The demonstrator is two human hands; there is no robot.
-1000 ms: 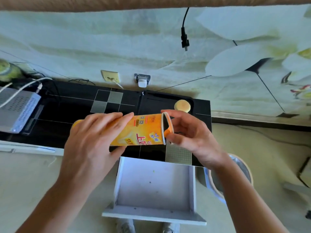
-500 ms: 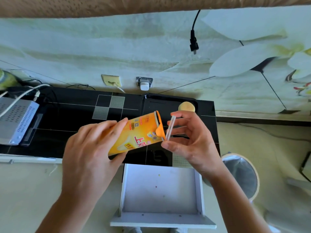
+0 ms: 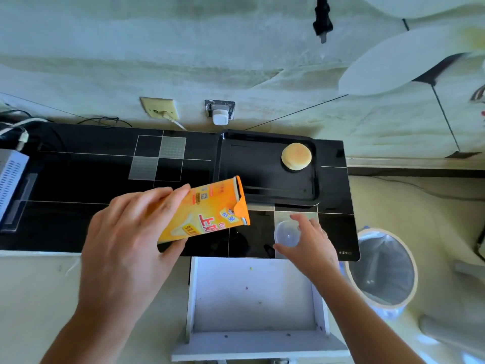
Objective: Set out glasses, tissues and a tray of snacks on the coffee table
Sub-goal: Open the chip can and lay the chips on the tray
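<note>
My left hand (image 3: 126, 245) grips an orange snack canister (image 3: 207, 214), tilted with its open mouth up and to the right, just over the near edge of a black tray (image 3: 252, 164). A round golden bun (image 3: 296, 156) lies in the tray's far right corner. My right hand (image 3: 312, 245) holds a clear plastic lid (image 3: 287, 233) by its rim, flat and low over the black tabletop (image 3: 78, 179), right of the canister and in front of the tray.
A white drawer (image 3: 252, 292) stands pulled out below the tabletop. A lined waste bin (image 3: 383, 269) sits on the floor at the right. A white router box (image 3: 10, 174) with cables is at the far left. Wall sockets (image 3: 219, 112) and a hanging plug (image 3: 322, 19) are behind.
My right hand pulled the clear lid off the canister's mouth and carried it down to the right, to the tabletop. My left hand tilted the canister's open end upward.
</note>
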